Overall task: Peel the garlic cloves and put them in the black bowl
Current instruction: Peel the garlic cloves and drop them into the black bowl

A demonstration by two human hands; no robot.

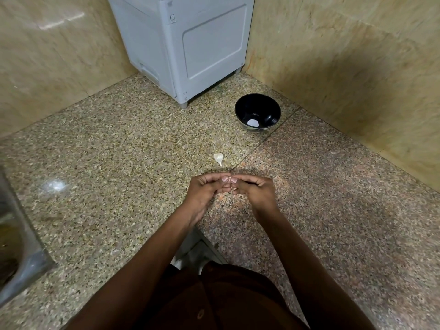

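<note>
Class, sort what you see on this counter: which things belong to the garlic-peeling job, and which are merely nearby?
Belongs to the job: left hand, right hand, garlic piece on the granite counter, black bowl.

Merely nearby: grey appliance, steel sink, tiled walls.

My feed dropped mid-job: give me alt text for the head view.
Both hands, left and right, meet fingertip to fingertip over a granite counter; anything pinched is hidden. A garlic clove lies beyond them, short of the black bowl, near a grey appliance.
</note>
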